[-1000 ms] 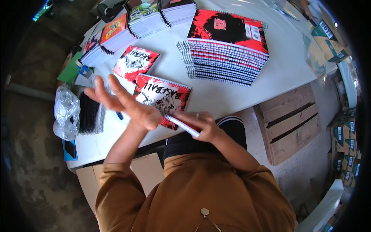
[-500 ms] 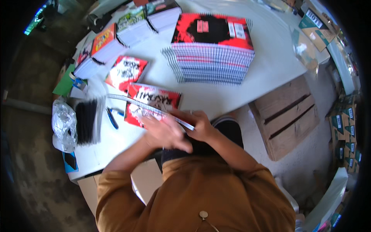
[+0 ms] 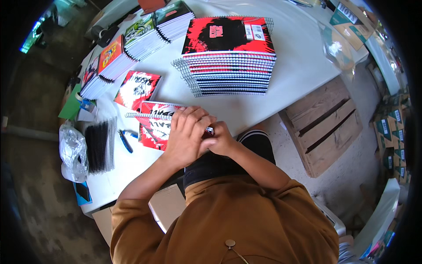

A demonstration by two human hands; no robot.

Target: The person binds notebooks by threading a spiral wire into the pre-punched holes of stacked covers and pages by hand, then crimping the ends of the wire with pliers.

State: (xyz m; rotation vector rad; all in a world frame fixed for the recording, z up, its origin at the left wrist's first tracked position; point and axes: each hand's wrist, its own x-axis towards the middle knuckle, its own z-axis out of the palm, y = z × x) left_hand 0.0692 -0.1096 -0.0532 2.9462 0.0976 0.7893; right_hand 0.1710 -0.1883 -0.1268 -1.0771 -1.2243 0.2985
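Note:
A silver spiral wire coil runs from the left into my hands, lying across a red, white and black notebook on the table. My left hand is closed over the coil and the spine edge of a notebook held nearly edge-on. My right hand grips that notebook's right end, where a small shiny bit of its edge shows between the hands. The rest of the held notebook is hidden by my fingers. Just beyond, another red and white notebook lies flat.
A tall stack of spiral notebooks stands at the back. Notebook rows fill the far left. Black coils, a clear plastic bag and blue-handled pliers lie left. A wooden pallet is on the floor at right.
My left hand, blurred and spread before, has come down onto the notebook's spine and closed on it beside my right hand. The coil now lies more level. The view has shifted slightly.

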